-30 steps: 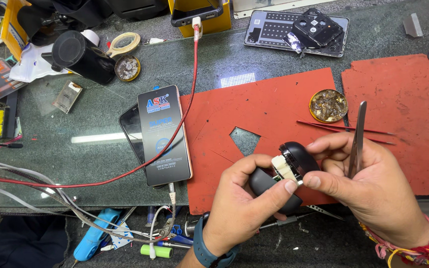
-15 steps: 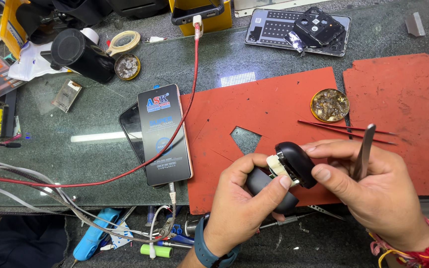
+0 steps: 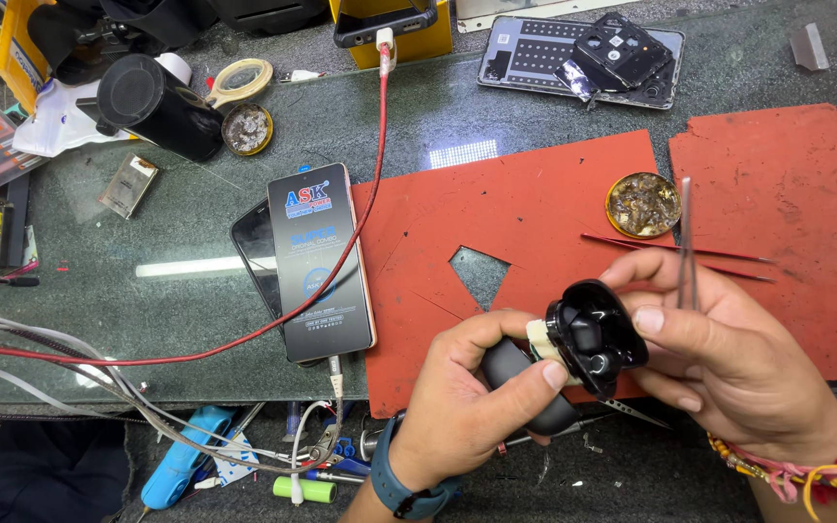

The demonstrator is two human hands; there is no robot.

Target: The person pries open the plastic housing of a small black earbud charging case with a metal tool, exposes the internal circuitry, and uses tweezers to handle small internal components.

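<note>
My left hand (image 3: 472, 392) grips the lower black shell (image 3: 520, 383) of a small earbud-style case, thumb across its top. My right hand (image 3: 728, 363) holds the case's black inner tray (image 3: 593, 334), tilted up and pulled away from the shell, with a pale block (image 3: 541, 339) showing between the two parts. The same hand also keeps a pair of metal tweezers (image 3: 685, 242) upright between its fingers. Both hands hover over the near edge of a red work mat (image 3: 496, 213).
A phone (image 3: 320, 261) with a red cable (image 3: 380, 155) lies left of the mat. A round tin (image 3: 642, 203) sits on the mat. A second red mat (image 3: 787, 194) lies right. A black cylinder (image 3: 157, 107), tape roll (image 3: 237, 79) and dismantled phone (image 3: 583, 58) stand at the back.
My right hand has tilted the black inner tray up and further away from the shell, so its cavities face me. The tweezers have swung more upright.
</note>
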